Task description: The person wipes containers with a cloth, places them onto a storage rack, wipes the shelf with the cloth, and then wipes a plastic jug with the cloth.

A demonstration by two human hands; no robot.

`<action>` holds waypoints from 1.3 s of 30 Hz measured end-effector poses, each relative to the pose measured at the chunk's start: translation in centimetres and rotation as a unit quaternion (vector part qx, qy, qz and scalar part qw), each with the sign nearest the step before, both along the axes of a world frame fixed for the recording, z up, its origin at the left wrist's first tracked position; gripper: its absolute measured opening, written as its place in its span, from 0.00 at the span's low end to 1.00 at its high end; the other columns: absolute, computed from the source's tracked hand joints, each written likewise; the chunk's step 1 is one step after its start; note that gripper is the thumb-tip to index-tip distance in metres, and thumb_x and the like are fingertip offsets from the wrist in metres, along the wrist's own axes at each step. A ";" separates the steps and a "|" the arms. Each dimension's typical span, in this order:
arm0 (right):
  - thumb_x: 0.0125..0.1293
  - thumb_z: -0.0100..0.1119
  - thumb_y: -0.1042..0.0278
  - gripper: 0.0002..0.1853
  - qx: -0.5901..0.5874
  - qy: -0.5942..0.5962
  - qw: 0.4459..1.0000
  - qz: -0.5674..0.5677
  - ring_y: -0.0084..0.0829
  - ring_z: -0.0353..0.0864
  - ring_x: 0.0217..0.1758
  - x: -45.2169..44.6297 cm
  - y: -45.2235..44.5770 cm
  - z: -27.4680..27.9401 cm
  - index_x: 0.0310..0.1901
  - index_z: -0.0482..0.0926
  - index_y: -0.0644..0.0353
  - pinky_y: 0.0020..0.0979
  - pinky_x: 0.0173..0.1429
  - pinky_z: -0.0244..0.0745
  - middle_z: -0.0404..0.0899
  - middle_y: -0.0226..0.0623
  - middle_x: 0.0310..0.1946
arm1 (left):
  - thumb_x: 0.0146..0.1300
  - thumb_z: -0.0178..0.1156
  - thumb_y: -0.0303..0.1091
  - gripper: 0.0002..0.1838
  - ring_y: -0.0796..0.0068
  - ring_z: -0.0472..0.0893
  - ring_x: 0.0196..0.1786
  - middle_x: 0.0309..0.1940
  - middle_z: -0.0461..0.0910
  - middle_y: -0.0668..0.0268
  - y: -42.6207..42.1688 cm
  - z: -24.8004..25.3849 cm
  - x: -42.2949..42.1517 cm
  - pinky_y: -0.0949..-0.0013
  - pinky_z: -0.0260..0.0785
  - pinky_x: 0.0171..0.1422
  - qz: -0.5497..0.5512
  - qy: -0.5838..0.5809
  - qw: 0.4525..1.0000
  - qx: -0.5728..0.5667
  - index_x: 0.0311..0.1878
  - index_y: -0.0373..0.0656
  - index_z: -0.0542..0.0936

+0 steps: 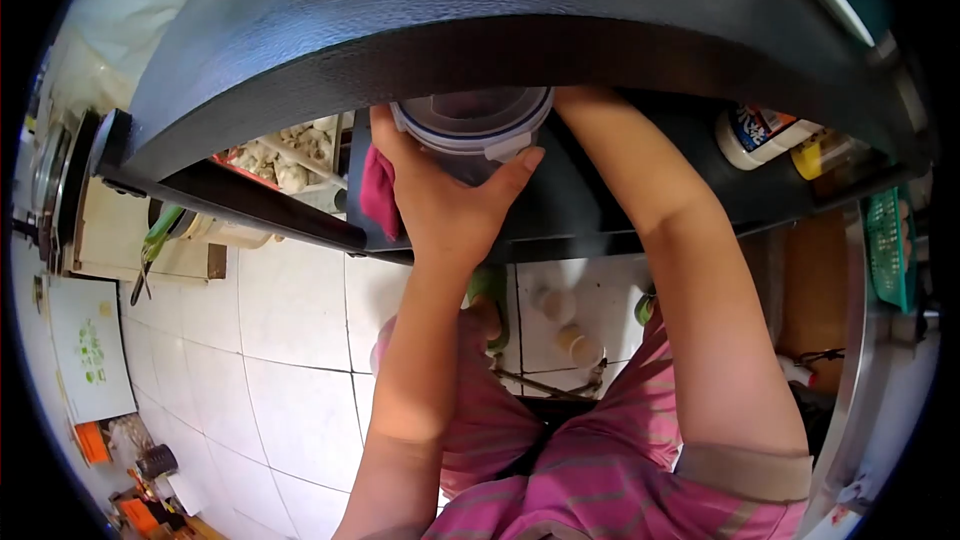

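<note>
My left hand (448,202) is closed on a clear plastic food container (475,132) with a clip-on lid, its thumb along the front near the clip. The container sits at the front of a dark shelf (560,205), partly beneath the dark top board (480,35). A magenta cloth (379,190) lies beside that hand on the left. To the right, my right forearm (640,155) reaches under the board, which hides the right hand's fingers and anything they touch.
A white-labelled jar (755,140) and a yellow-capped container (822,155) stand on the shelf's right side. Garlic bulbs (295,165) fill a tray at left. A green basket (890,245) hangs at far right. White floor tiles (290,305) show below.
</note>
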State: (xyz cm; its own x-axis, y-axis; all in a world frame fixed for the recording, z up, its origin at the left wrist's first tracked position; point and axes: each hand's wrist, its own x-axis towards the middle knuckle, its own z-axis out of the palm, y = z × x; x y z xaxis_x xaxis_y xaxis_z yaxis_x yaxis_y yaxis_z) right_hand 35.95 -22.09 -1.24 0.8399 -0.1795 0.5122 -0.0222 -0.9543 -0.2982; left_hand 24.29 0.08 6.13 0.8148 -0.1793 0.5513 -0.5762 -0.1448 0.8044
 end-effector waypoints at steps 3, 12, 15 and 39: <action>0.69 0.56 0.53 0.24 0.010 0.014 1.000 0.016 0.39 0.72 0.64 -0.3 1.5 0.4 0.61 0.73 0.58 0.40 0.65 0.68 0.75 0.41 0.59 | 0.38 0.81 0.37 0.67 0.52 0.69 0.64 0.63 0.64 0.43 -0.2 0.4 -0.1 0.59 0.61 0.69 -0.028 0.020 0.997 -0.067 0.73 0.33 0.41; 0.69 0.57 0.53 0.25 0.017 0.034 0.999 0.033 0.38 0.73 0.63 2.0 4.7 0.0 0.61 0.73 0.59 0.39 0.64 0.69 0.75 0.40 0.58 | 0.37 0.81 0.38 0.66 0.55 0.70 0.64 0.63 0.64 0.45 1.9 0.0 0.8 0.59 0.63 0.67 -0.006 -0.017 0.999 -0.027 0.73 0.34 0.44; 0.69 0.57 0.52 0.25 0.020 0.036 0.999 0.026 0.38 0.73 0.63 3.2 5.5 -0.6 0.61 0.73 0.59 0.39 0.64 0.69 0.75 0.39 0.58 | 0.36 0.81 0.39 0.66 0.55 0.69 0.64 0.63 0.63 0.46 2.0 0.1 0.9 0.60 0.63 0.68 -0.005 0.025 0.998 -0.055 0.73 0.34 0.45; 0.72 0.50 0.46 0.41 0.586 -0.104 0.778 0.203 0.34 0.50 0.78 -23.9 3.5 3.4 0.76 0.46 0.61 0.33 0.77 0.43 0.52 0.43 0.75 | 0.50 0.74 0.54 0.63 0.61 0.62 0.72 0.70 0.59 0.52 -6.3 -1.3 -2.3 0.64 0.53 0.74 -0.299 0.072 0.943 -0.130 0.76 0.38 0.41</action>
State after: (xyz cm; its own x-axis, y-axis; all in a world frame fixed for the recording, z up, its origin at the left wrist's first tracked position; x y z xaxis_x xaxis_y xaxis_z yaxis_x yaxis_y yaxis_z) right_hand 12.03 -18.56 2.20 0.8698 -0.3677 0.3289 0.3748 0.0591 -0.9252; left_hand 21.98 -6.25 4.79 0.6809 -0.5044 0.5310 -0.3742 0.3835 0.8443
